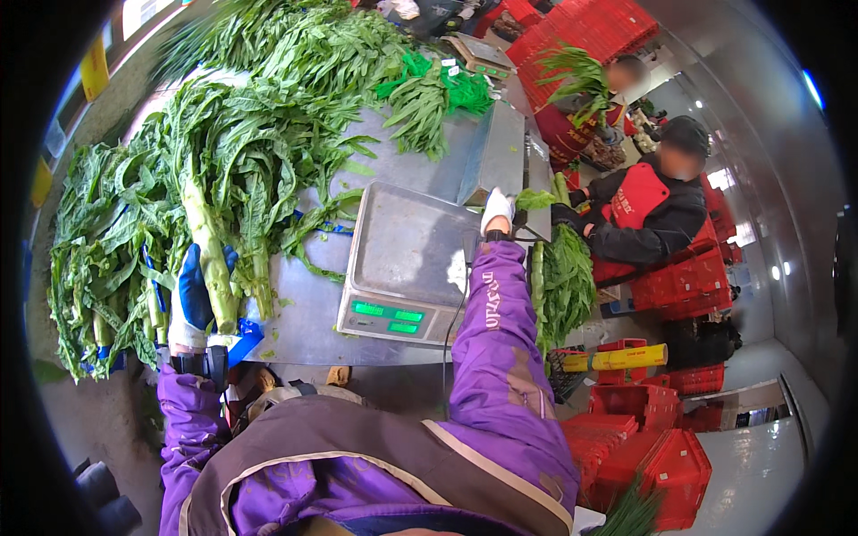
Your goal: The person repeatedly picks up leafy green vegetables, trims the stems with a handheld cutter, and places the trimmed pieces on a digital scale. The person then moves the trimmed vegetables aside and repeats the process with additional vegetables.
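My left hand (194, 295), in a blue and white glove, is closed around the thick pale stem of a celtuce (206, 248) at the near left of the metal table. Leafy tops of more celtuce (100, 254) lie around and beyond it, some bound with blue tape. My right hand (497, 209), in a white glove, reaches past the right side of a digital scale (409, 248), beside a metal box (495, 151). Its fingers are mostly hidden, so its grip is unclear. The scale's pan holds nothing, and its green displays are lit.
Leafy greens (322, 47) and green netting (469, 90) cover the table's far side, near a second scale (479, 53). Right of the table, a person in a red apron (637, 194) handles celtuce (566, 288); another holds greens. Red crates (650, 462) stand at the right.
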Demonstrator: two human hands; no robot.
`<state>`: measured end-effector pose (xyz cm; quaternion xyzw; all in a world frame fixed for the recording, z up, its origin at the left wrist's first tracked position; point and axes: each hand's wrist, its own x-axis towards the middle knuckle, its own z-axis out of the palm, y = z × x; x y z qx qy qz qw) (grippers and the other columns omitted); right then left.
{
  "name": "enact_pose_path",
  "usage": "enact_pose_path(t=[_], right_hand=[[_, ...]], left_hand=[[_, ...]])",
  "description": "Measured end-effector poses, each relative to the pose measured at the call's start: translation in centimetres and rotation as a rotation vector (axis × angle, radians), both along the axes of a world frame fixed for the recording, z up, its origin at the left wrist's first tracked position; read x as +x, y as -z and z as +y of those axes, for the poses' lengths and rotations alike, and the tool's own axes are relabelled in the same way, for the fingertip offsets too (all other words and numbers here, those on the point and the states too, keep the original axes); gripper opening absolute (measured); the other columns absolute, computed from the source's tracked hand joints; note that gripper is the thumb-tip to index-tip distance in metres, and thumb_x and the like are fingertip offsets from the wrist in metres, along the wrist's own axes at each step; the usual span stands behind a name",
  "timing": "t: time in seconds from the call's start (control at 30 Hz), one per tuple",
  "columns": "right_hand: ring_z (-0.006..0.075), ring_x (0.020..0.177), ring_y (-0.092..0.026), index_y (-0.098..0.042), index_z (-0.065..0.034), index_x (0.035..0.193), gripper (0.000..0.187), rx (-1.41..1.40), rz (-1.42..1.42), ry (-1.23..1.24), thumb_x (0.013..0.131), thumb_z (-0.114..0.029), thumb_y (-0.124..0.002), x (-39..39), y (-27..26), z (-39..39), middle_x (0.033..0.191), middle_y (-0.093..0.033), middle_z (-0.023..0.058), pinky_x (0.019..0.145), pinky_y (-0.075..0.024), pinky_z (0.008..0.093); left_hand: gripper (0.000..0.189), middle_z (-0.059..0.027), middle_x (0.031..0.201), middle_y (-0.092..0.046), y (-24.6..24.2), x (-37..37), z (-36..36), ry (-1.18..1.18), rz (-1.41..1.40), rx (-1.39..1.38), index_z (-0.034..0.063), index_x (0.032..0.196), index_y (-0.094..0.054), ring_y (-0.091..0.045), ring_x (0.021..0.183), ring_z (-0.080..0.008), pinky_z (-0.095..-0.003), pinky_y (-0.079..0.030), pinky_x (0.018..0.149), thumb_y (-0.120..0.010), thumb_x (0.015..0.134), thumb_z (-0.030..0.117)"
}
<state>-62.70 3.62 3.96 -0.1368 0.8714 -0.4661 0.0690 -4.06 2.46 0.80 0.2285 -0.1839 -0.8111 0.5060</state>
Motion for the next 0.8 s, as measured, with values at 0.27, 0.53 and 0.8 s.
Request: enact_pose_path(t=[0.27, 0.53, 0.8], right_hand=[[0.0163, 0.117, -0.051, -0.043, -0.0056, 0.143, 0.054, -0.535, -0.271, -1.563, 0.091, -0.010, -0.057, 30.0, -10.8, 2.7, 0.143, -0.047, 0.0097, 0.101, -0.0395, 0.0279], [0.0148, 0.082, -0.061, -0.047, -0.0018, 0.130, 0.053, 0.118, -1.082, -1.336, 0.089, -0.028, -0.069, 41.8, -2.9, 3.5, 0.100, -0.063, 0.0078, 0.071, -0.0512, 0.0275], [0.0100, 0.048, -0.042, -0.041, 0.0027, 0.137, 0.066, -0.270, -2.243, -1.127, 0.098, -0.050, -0.047, 39.6, -0.4, 3.0, 0.082, -0.054, 0.0078, 0.044, -0.0343, 0.0241]], left_hand=[[0.038, -0.0125, 0.115, -0.064, -2.6, 0.1, 2.9, -0.066, -0.098, -0.026, 0.0007, 0.126, -0.054, -0.062, 0.104, -0.0243, -0.0379, -0.048, 0.097, -0.057, 0.098, 0.026], [0.032, -0.0046, 0.074, -0.062, -0.3, 0.2, 0.2, -0.085, -1.031, -0.419, -0.0041, 0.091, -0.066, -0.054, 0.066, -0.0107, -0.0285, -0.044, 0.058, -0.067, 0.089, 0.028], [0.029, -0.0100, 0.090, -0.069, 2.8, 4.6, -3.0, -0.202, -0.387, -0.067, 0.0006, 0.109, -0.062, -0.063, 0.069, -0.0142, -0.0256, -0.051, 0.062, -0.053, 0.098, 0.027]])
